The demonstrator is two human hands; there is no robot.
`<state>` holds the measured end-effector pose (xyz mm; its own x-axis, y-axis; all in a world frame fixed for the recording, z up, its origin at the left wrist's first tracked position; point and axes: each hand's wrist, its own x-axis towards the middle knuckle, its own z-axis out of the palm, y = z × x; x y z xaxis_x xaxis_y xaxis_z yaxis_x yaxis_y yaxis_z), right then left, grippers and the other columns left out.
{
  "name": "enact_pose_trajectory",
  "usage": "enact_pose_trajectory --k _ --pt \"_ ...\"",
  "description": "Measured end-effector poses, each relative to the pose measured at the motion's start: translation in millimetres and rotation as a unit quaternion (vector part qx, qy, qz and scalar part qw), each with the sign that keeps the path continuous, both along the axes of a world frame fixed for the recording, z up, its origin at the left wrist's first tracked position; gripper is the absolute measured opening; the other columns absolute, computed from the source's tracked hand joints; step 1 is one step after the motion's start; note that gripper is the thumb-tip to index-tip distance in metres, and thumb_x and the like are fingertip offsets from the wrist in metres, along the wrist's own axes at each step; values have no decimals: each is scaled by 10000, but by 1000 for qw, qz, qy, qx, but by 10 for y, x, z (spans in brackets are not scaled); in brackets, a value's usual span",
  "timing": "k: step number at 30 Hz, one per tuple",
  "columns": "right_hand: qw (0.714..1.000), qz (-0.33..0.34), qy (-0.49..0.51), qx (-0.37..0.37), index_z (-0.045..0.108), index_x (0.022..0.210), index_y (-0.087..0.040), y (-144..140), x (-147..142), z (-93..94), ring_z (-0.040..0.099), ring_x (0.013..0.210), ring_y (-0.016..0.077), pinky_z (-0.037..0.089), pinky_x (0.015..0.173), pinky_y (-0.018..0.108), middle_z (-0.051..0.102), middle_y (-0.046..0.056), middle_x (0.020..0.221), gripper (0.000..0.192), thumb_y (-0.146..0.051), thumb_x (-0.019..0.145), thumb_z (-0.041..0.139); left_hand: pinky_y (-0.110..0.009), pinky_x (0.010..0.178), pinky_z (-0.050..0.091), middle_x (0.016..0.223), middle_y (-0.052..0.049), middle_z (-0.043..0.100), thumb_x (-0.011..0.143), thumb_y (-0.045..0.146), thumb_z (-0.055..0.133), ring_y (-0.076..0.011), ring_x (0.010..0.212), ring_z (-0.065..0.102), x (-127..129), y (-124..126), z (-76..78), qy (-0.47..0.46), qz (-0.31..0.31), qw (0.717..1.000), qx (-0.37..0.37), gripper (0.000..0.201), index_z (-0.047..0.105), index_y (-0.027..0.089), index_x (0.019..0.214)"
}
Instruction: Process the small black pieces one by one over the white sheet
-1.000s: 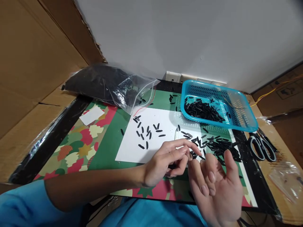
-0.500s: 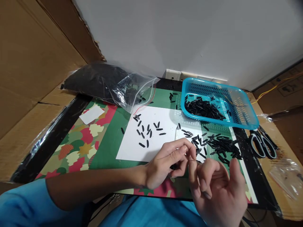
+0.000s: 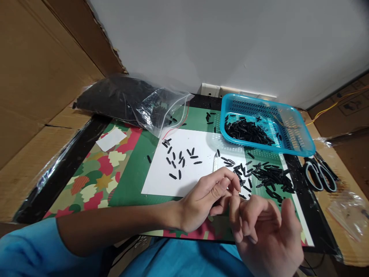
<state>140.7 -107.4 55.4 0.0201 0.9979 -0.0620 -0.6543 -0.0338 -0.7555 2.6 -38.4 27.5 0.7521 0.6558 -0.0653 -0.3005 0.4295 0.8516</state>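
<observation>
My left hand (image 3: 211,198) is closed, thumb pressed against its curled fingers. Whatever it pinches is hidden or too small to name. My right hand (image 3: 268,234) is turned palm up with its fingers curled in, one outer digit standing apart on the right. Its fingertips meet those of my left hand, and I cannot make out what lies between them. Just beyond the hands, a pile of small black slender pieces (image 3: 272,177) lies on the green mat. More black pieces (image 3: 180,161) are scattered over a white sheet (image 3: 155,184). A white pointed pen-like tool (image 3: 215,163) lies beside my left fingers.
A blue plastic basket (image 3: 309,148) holding many black pieces (image 3: 248,130) stands at the back right. Black-and-white scissors (image 3: 318,175) lie right of it. A bulky zip bag (image 3: 115,96) with dark contents rests back left. A small paper piece (image 3: 111,139) lies on the patterned covering.
Both hands stay together at nearly the same spot, with only slight finger shifts. The left hand is a touch higher and further right. The pieces on the table have not moved.
</observation>
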Motion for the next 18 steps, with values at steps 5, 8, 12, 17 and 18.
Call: enact_pose_trajectory --k 5,8,12,17,18 --pt "1000 9 -9 17 855 779 -248 -23 34 -44 506 553 174 512 754 369 423 -11 454 662 -657 1082 431 -185 501 284 793 20 533 1099 564 481 -70 584 422 -14 -24 -43 29 7 1000 11 405 589 174 1093" --pt "999 18 -32 28 849 809 -236 -95 71 -123 533 577 179 482 720 355 433 -6 466 631 -620 1091 436 -194 500 282 823 4 553 1089 570 502 -64 580 392 -20 -32 -56 52 19 998 20 430 616 156 1078" --pt "999 42 -26 0 841 800 -241 -201 156 -199 551 577 191 464 631 339 391 -8 469 608 -638 1071 469 -222 487 247 846 -43 640 1083 581 497 -53 533 343 -27 -21 -37 90 21 995 36 496 666 115 1058" --pt "988 134 -76 19 856 833 -246 -192 338 -227 585 545 212 520 651 364 394 -7 410 619 -699 1039 487 -227 490 235 768 -48 664 1079 574 502 -56 507 321 -27 -11 -32 94 13 995 40 526 707 96 1001" --pt "984 149 -91 36 855 839 -246 -172 360 -239 594 539 217 526 646 368 409 -4 401 622 -698 1042 479 -226 491 238 754 -43 660 1080 568 504 -56 504 320 -25 -11 -38 91 13 995 39 522 711 95 998"
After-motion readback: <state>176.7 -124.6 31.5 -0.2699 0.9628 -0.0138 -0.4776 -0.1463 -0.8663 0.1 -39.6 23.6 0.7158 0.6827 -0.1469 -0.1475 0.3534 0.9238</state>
